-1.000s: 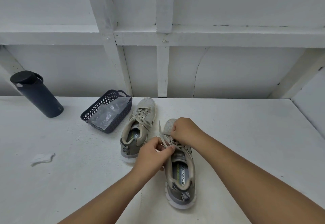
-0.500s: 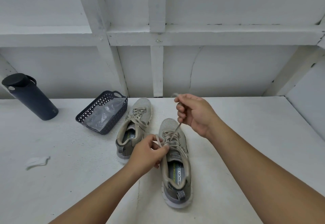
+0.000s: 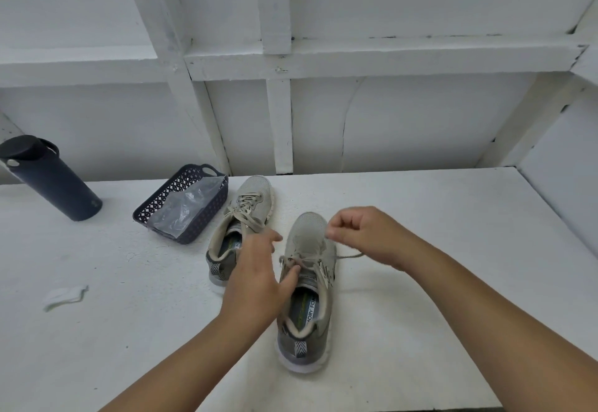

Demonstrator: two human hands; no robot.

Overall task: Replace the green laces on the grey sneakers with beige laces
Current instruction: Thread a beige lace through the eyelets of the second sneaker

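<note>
This looks like a plain work nook in a shed or storage room. The wall [image 3: 404, 120] is made of white painted boards with wooden beams [image 3: 372, 55] crossing it. A rough white worktop [image 3: 437, 217] fills the corner. On it stand a dark bottle [image 3: 51, 178], a small dark plastic basket [image 3: 194, 181] and two grey sneakers [image 3: 307, 282].
</note>
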